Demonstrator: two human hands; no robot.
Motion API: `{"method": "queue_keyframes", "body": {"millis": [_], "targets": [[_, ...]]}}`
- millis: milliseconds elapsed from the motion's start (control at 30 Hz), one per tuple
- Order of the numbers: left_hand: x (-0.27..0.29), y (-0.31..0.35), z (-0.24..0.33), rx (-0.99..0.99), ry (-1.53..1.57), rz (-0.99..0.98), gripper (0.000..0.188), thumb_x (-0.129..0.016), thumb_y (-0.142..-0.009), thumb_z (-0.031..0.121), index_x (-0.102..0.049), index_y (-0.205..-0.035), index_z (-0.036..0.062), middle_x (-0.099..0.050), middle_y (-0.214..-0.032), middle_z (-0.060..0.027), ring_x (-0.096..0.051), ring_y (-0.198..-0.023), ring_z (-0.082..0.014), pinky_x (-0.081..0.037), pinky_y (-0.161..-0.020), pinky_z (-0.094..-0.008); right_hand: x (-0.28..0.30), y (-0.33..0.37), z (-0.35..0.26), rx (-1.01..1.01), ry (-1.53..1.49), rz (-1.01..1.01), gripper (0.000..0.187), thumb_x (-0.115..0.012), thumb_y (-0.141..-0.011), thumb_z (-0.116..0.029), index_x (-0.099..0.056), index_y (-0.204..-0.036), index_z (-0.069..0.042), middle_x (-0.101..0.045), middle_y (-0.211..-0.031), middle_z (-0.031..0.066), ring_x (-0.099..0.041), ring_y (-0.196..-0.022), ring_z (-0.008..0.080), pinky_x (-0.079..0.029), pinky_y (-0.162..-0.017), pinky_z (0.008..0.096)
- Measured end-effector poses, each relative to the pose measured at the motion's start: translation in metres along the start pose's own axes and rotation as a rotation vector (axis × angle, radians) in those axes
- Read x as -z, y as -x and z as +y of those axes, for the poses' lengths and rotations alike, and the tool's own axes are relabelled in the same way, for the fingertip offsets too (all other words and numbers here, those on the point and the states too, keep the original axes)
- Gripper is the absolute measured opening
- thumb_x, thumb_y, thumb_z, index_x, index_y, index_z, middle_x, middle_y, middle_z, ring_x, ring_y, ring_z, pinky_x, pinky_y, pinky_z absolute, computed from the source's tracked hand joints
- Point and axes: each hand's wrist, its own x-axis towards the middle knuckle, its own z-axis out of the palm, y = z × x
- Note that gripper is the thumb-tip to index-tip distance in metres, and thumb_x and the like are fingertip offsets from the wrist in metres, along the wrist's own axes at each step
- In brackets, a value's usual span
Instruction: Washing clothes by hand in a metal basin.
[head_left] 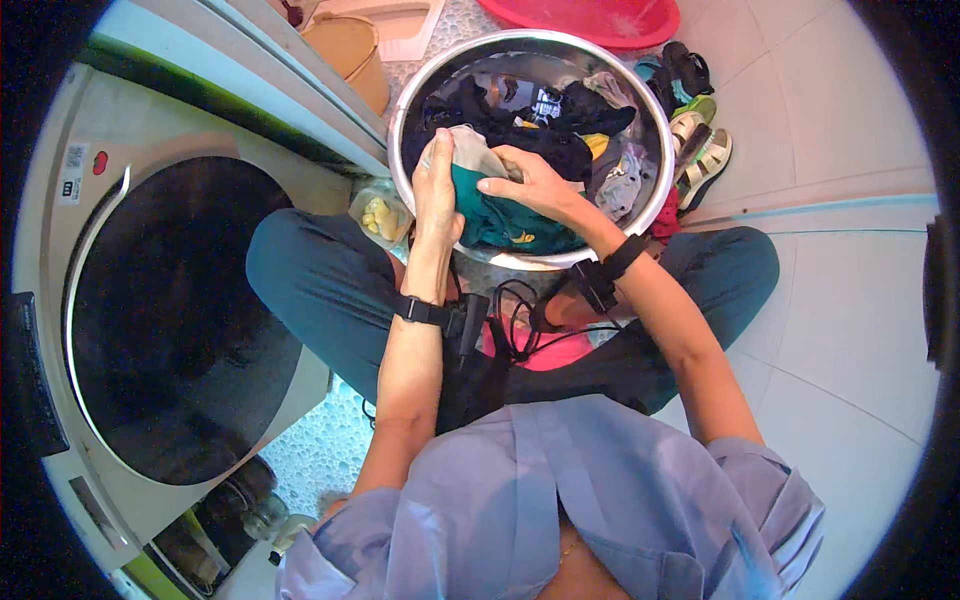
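In the upper middle of the frame, a green cloth with pale cloth at its upper edge lies between the two hands, within the metal basin. The left hand is clamped on its left side — the right hand grips from the right. Dark clothes lie just above — near the fingers.

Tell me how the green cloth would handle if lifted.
The green cloth is probably floppy: it bunches in soft folds by the left hand and right hand. It might drag on the dark clothes, which crowd it in the basin.
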Motion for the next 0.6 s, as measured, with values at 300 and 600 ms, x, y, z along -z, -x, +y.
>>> {"method": "queue_keyframes", "body": {"millis": [300,600], "targets": [[0.003,0.003,0.006,0.008,0.064,0.099,0.031,-0.050,-0.091,0.034,-0.059,-0.097,0.0040,-0.061,-0.086,-0.0061,-0.059,-0.074,-0.0141,-0.048,-0.068,-0.0264,0.046,0.022,-0.003,-0.170,0.116,0.109,0.019,-0.059,-0.077,-0.020,-0.062,-0.079,-0.001,-0.055,-0.065,-0.0013,-0.048,-0.055,0.0066,-0.039,-0.051,0.0218],[0.032,-0.029,-0.073,0.244,0.239,0.184,0.030,-0.059,-0.086,0.037,-0.059,-0.093,0.0073,-0.055,-0.077,-0.0004,-0.052,-0.067,-0.0127,-0.046,-0.057,-0.0292,-0.022,0.011,-0.033,0.244,0.438,0.143,0.019,-0.058,-0.083,-0.022,-0.066,-0.082,-0.005,-0.062,-0.066,0.0075,-0.059,-0.061,0.0146,-0.048,-0.059,0.0295]]}}
